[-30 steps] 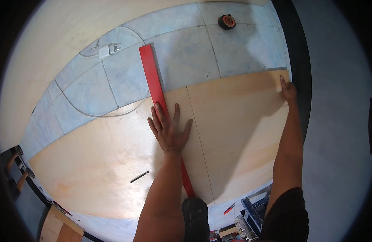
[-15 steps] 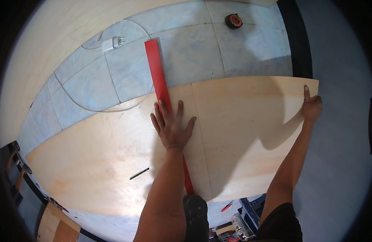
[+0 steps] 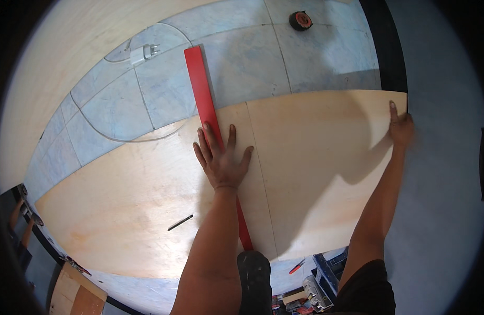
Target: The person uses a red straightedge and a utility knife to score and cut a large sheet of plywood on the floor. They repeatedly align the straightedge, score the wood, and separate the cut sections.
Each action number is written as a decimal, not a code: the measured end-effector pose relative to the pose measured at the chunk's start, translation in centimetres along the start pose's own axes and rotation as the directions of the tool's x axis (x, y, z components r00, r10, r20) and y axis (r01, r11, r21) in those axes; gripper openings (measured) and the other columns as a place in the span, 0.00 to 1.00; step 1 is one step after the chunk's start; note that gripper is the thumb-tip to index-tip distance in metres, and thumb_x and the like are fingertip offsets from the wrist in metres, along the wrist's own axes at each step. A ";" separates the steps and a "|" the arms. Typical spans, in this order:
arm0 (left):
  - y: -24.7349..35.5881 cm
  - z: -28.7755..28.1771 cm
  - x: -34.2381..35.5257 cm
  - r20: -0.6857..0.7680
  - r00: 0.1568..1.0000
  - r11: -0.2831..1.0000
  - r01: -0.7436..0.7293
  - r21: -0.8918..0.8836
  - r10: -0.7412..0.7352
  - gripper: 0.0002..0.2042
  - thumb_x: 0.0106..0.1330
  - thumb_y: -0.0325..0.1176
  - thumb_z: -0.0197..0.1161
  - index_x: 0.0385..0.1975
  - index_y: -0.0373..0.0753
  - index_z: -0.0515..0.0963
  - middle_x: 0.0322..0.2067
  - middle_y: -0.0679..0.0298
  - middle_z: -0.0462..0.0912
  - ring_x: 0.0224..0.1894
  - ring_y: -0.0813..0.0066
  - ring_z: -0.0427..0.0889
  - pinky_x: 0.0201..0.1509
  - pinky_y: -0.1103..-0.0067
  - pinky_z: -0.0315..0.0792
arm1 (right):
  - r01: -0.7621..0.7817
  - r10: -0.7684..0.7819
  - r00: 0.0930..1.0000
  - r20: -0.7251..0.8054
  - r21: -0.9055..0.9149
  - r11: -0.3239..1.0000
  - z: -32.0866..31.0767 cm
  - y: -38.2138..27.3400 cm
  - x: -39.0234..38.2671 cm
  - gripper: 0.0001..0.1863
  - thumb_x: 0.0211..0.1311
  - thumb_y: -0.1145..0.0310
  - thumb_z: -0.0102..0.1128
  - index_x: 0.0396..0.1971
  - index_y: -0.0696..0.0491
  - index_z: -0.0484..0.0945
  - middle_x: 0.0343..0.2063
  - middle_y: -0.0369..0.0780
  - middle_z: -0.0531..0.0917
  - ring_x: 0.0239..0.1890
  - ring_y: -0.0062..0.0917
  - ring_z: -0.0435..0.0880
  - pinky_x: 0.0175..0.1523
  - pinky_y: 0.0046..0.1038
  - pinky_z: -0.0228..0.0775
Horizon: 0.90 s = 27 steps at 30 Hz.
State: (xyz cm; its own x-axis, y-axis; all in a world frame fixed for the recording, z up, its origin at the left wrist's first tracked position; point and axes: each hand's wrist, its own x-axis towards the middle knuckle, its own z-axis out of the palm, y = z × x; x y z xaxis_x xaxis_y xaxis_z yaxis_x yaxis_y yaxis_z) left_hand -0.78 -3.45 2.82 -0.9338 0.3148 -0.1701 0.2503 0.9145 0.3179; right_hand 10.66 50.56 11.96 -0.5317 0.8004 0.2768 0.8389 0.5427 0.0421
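Note:
A wide, pale plywood board [image 3: 310, 157] lies over the tiled surface, with a thin line running across it. Across the board rests a long red straightedge [image 3: 198, 79], its far end reaching past the board's far edge. My left hand [image 3: 225, 167] presses flat on the straightedge and the wood beside it, fingers spread. At the board's far right corner, my right hand [image 3: 402, 128] grips the edge, thumb on top and the other fingers hidden underneath. A dark pen or pencil [image 3: 180, 222] lies left of my left forearm.
A white plug [image 3: 143, 54] with a looping cable lies at far left. A black and red tape measure [image 3: 301, 21] sits beyond the board. Nearer are a small red tool [image 3: 296, 266] and a dark blue toolbox [image 3: 326, 273]. A dark rounded shape [image 3: 254, 278] meets the straightedge's near end.
The board's right end and my right hand have shifted slightly up and to the left in view. My left hand stays spread on the straightedge.

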 end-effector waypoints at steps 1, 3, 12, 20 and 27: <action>-0.1 0.1 0.0 -0.004 1.000 1.000 0.004 0.004 -0.004 0.38 0.60 0.63 0.73 0.73 0.63 0.76 0.84 0.48 0.46 0.85 0.45 0.46 0.83 0.44 0.46 | -0.037 0.030 0.993 0.112 0.064 0.997 1.1 0.3 0.0 0.50 0.54 0.20 0.68 0.33 0.64 0.85 0.33 0.53 0.89 0.39 0.44 0.89 0.53 0.43 0.81; -0.2 0.1 0.2 0.000 1.000 1.000 0.007 0.007 -0.007 0.39 0.60 0.63 0.73 0.73 0.63 0.75 0.84 0.48 0.46 0.85 0.44 0.46 0.83 0.44 0.46 | -0.132 0.066 0.940 0.334 0.180 0.975 3.2 0.8 0.1 0.50 0.56 0.20 0.66 0.34 0.64 0.86 0.31 0.50 0.88 0.37 0.39 0.88 0.52 0.41 0.81; -0.2 -0.3 0.0 0.016 1.000 1.000 0.006 0.007 -0.006 0.40 0.59 0.63 0.73 0.74 0.61 0.75 0.84 0.48 0.45 0.85 0.44 0.45 0.83 0.44 0.46 | -0.376 0.288 0.638 0.714 -0.038 0.926 8.4 13.6 -8.1 0.50 0.62 0.20 0.59 0.47 0.61 0.88 0.36 0.49 0.89 0.40 0.34 0.88 0.47 0.40 0.80; -0.4 -0.2 -0.1 0.012 1.000 1.000 0.004 0.004 -0.004 0.39 0.60 0.64 0.72 0.74 0.62 0.75 0.84 0.48 0.44 0.85 0.45 0.44 0.84 0.45 0.45 | -0.265 0.297 0.937 0.183 -0.178 0.948 0.3 8.2 -12.6 0.44 0.62 0.27 0.66 0.35 0.64 0.85 0.37 0.59 0.88 0.42 0.53 0.89 0.46 0.49 0.79; -0.4 -0.2 0.0 0.031 0.999 1.000 0.009 -0.029 -0.008 0.40 0.59 0.64 0.73 0.74 0.63 0.75 0.84 0.50 0.44 0.85 0.46 0.44 0.84 0.46 0.45 | -0.184 0.187 0.981 -0.052 0.057 0.981 -4.2 7.2 -13.3 0.40 0.60 0.32 0.74 0.32 0.64 0.85 0.29 0.52 0.89 0.30 0.47 0.88 0.40 0.45 0.79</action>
State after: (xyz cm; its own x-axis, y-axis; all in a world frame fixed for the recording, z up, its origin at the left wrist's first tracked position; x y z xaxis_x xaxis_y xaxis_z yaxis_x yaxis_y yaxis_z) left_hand -0.96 -3.88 2.91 -0.9274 0.3151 -0.2015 0.2345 0.9096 0.3430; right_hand 24.29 42.75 12.59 -0.3587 0.8734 0.3296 0.9144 0.3997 -0.0640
